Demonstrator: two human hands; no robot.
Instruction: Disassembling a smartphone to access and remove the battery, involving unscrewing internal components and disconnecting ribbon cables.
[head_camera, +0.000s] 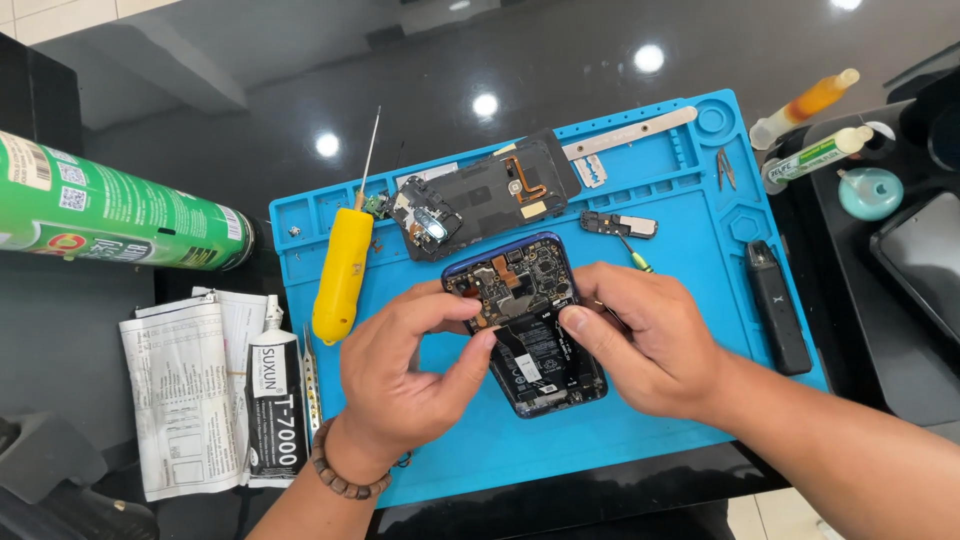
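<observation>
On the dark worktop (560, 60), an opened smartphone is worked on over a blue repair mat.

The blue silicone repair mat (660, 390) fills the middle, with a green spray can (110, 210) lying well off its left edge. The opened smartphone (525, 320), back cover off and circuit board and battery exposed, lies at the mat's centre between both hands. The left hand (400, 370) has its fingers closed on the phone's left edge, thumb at the battery; the right hand (645, 340) grips the right edge, thumb on the board. Behind lies the removed back cover (485, 195), a yellow-handled tool (342, 272) to its left, a small green-handled screwdriver (634, 258) beside the right hand.
</observation>
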